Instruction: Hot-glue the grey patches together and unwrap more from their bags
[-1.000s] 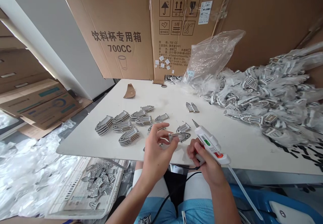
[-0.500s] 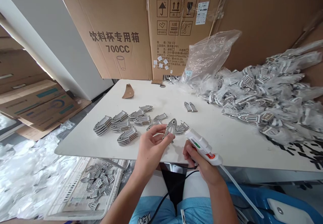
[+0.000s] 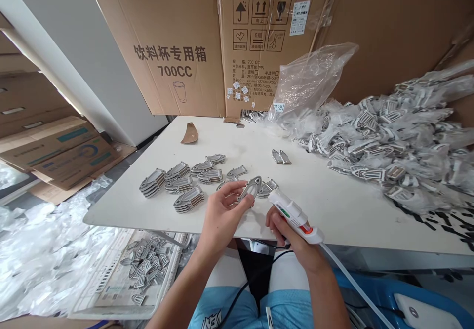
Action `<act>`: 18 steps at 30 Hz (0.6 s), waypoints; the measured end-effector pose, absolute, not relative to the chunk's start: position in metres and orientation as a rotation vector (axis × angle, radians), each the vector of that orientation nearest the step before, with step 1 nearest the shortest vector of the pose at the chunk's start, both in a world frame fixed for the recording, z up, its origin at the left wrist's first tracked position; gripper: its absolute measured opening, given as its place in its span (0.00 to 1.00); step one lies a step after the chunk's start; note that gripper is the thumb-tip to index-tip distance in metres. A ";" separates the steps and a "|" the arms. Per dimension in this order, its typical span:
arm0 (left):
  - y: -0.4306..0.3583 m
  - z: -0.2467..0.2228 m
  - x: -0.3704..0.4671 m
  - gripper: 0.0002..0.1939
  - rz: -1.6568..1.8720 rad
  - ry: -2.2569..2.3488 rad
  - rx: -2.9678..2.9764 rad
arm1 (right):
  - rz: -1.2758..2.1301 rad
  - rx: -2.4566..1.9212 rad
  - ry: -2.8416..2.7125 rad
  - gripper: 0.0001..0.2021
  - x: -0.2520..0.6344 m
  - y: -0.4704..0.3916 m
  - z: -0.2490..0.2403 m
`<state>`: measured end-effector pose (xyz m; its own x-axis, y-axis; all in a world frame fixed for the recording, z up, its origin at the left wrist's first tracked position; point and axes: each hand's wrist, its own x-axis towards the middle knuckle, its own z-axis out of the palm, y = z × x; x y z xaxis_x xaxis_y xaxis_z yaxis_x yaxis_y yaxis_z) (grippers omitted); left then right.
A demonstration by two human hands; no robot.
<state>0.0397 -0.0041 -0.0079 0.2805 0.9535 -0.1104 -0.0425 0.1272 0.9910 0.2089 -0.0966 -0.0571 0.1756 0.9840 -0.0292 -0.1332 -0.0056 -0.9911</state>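
While my left hand (image 3: 226, 211) pinches a grey piece (image 3: 250, 188) above the near edge of the table (image 3: 326, 210), my right hand (image 3: 287, 230) grips the glue gun (image 3: 295, 216), its front end near the piece. Stacks (image 3: 188, 199) lie left of my hands, and a bagged heap (image 3: 377, 141) covers the table's right side.

Cropped glue stick (image 3: 349, 276), cropped cardboard box (image 3: 174, 18)
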 end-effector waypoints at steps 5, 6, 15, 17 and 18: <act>-0.006 -0.006 0.037 0.21 0.973 1.005 1.202 | 1.161 -1.277 -1.010 0.22 0.207 -0.097 -0.056; -0.006 -0.006 0.037 0.20 0.984 1.000 1.210 | 1.157 -1.297 -1.016 0.22 0.207 -0.097 -0.055; -0.011 -0.002 0.036 0.17 1.071 0.958 1.293 | 1.114 -1.357 -0.999 0.24 0.203 -0.097 -0.053; -0.011 -0.002 0.036 0.17 1.077 0.961 1.300 | 1.113 -1.366 -0.987 0.25 0.201 -0.097 -0.054; -0.012 -0.002 0.035 0.17 1.075 0.960 1.302 | 1.111 -1.379 -0.974 0.25 0.200 -0.097 -0.054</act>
<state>0.0354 -0.0119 -0.0018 0.2492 0.9674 0.0453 -0.0639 -0.0302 0.9975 0.2005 -0.0969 -0.0542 0.2327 0.9669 -0.1045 -0.0233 -0.1019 -0.9945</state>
